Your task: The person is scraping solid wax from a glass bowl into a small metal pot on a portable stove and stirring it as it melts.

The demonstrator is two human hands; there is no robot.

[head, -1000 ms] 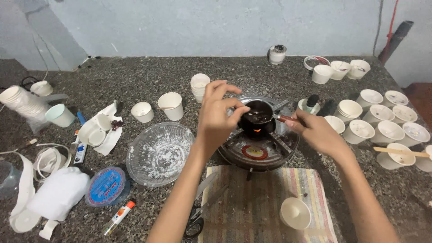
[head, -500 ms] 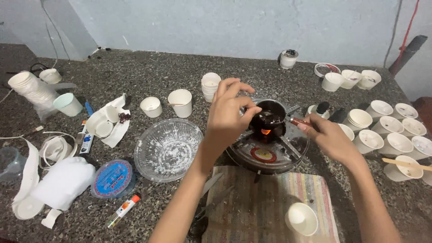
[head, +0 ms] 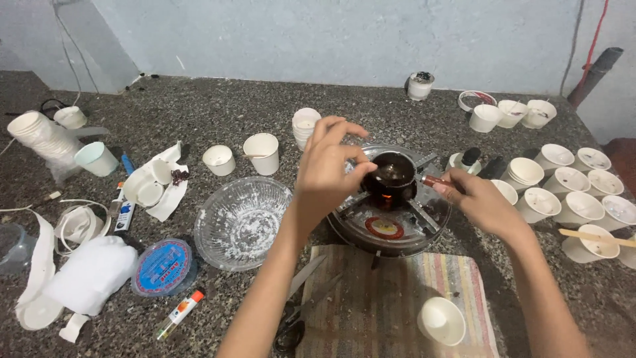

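Note:
A small dark pot (head: 392,174) with dark liquid sits on a round metal burner (head: 391,219), and a small flame glows under it. My left hand (head: 329,169) hovers at the pot's left rim, thumb and forefinger pinched together; what they hold is too small to tell. My right hand (head: 478,199) grips the pot's reddish handle (head: 436,181) from the right. The burner stands at the far edge of a striped cloth (head: 391,305).
A clear glass bowl (head: 242,222) lies left of the burner. Several white paper cups (head: 570,192) crowd the right side; others stand behind and at the far left. Scissors (head: 298,318), a white cup (head: 442,320), a blue round lid (head: 162,266) and a glue tube (head: 179,313) lie near me.
My view has shifted a little. Both hands stay at the pot; my left hand's fingers have closed into a pinch over the rim.

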